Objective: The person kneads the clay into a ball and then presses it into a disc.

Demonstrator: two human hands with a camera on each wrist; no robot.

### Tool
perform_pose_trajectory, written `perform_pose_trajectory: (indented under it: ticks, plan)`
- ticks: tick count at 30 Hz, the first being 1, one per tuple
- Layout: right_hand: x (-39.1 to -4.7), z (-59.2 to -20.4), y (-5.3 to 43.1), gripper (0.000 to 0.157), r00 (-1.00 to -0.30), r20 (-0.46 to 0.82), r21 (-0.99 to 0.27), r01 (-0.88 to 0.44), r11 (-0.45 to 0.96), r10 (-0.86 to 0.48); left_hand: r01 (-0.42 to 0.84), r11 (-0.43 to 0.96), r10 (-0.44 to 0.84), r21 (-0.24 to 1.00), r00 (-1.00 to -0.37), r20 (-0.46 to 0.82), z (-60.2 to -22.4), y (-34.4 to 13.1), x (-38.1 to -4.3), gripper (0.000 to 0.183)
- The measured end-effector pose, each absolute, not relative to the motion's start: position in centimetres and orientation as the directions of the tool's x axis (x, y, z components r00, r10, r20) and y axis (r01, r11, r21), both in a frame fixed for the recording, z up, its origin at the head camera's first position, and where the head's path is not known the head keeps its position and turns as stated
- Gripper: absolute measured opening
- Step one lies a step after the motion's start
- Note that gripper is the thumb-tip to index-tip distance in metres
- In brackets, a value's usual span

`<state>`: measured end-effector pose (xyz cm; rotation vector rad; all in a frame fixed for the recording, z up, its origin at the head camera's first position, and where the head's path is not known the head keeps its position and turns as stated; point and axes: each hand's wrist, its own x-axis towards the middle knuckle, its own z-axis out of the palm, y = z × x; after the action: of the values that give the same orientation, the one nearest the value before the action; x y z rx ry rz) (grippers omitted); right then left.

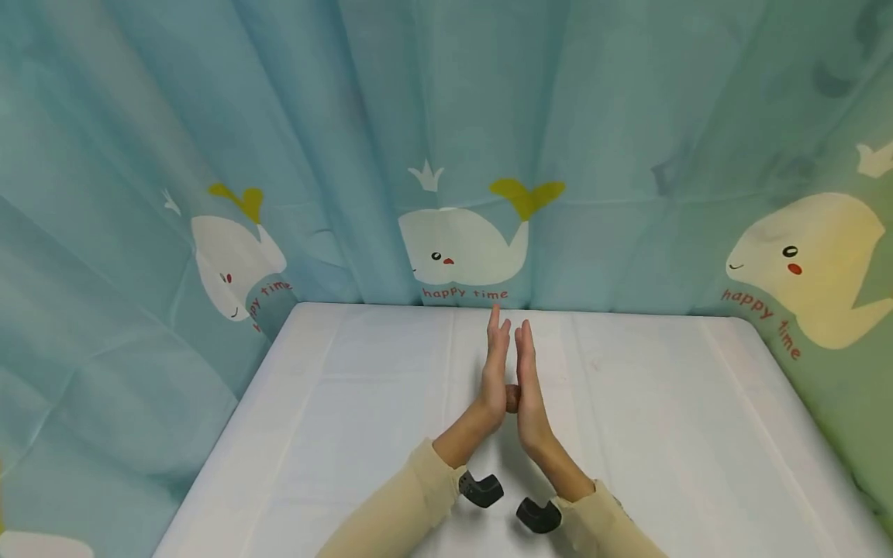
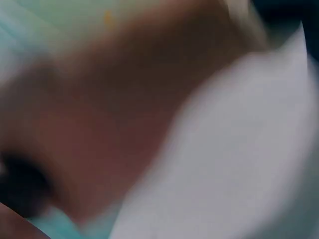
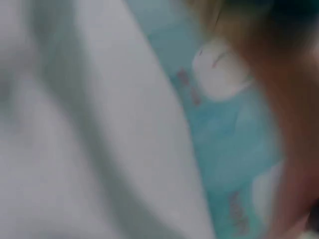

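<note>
Between my two palms sits a small brown roundish thing [image 1: 512, 398], in the head view; its kind is too small to make out. My left hand [image 1: 494, 380] stands upright on its left side, fingers straight and pointing away from me. Facing it, my right hand [image 1: 530, 399] presses from the other side, also with straight fingers. A narrow gap shows between the fingertips of the two hands. In the left wrist view the hand and wrist [image 2: 114, 119] are a brown blur. The right wrist view catches a blurred part of the right hand and wrist [image 3: 294, 124] at its right edge.
Both hands are over a white-covered table [image 1: 377, 372]. A blue-green curtain [image 1: 349, 155] with printed whales hangs behind and around it. Dark curved wrist pieces [image 1: 481, 490] stick out below the beige sleeves [image 1: 412, 496].
</note>
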<state>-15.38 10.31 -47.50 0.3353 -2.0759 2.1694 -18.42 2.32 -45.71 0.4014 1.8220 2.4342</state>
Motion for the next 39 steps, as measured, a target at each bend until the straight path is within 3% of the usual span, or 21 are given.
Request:
perform_pose_trajectory:
  ticks: [3, 7, 11, 18, 24, 29, 34, 39]
  plan:
    - [-14.8, -46.5, 9.7, 0.056, -0.949, 0.309, -0.949, -0.303, -0.087, -0.063, 0.132, -0.236, 0.173, 0.963, -0.969, 0.175, -46.6, 2.2, -18.8, 0.062]
    - [-16.8, -46.2, 10.4, 0.058, -0.927, 0.374, -0.924, -0.372, -0.088, -0.005, 0.180, -0.186, 0.245, 0.966, -0.944, 0.223, -46.8, 2.5, -18.1, 0.061]
    - [-18.1, -48.0, 11.0, 0.056, -0.943, 0.331, -0.942, -0.332, -0.059, 0.021, 0.210, -0.199, 0.278, 0.957, -0.925, 0.261, -45.9, 2.6, -17.1, 0.061]
    - [-15.2, -48.2, 9.7, 0.055, -0.963, 0.270, -0.958, -0.267, -0.102, -0.012, 0.263, -0.189, 0.233, 0.946, -0.924, 0.303, -45.2, 2.2, -18.0, 0.059]
    - [-16.1, -45.4, 10.7, 0.054, -0.931, 0.364, -0.923, -0.360, -0.135, -0.006, 0.227, -0.159, 0.256, 0.961, -0.930, 0.262, -46.5, 2.5, -17.7, 0.061]
    - [-18.0, -46.7, 11.8, 0.054, -0.943, 0.331, -0.940, -0.332, -0.075, 0.021, 0.165, -0.222, 0.280, 0.961, -0.933, 0.225, -45.6, 2.9, -16.7, 0.062]
    - [-16.4, -48.0, 10.4, 0.054, -0.950, 0.312, -0.949, -0.311, -0.051, -0.028, 0.185, -0.224, 0.215, 0.957, -0.948, 0.233, -45.3, 2.3, -18.0, 0.058]
    - [-14.6, -45.6, 9.4, 0.056, -0.922, 0.383, -0.924, -0.381, -0.034, -0.054, 0.187, -0.179, 0.162, 0.966, -0.963, 0.216, -46.8, 2.2, -19.3, 0.059]
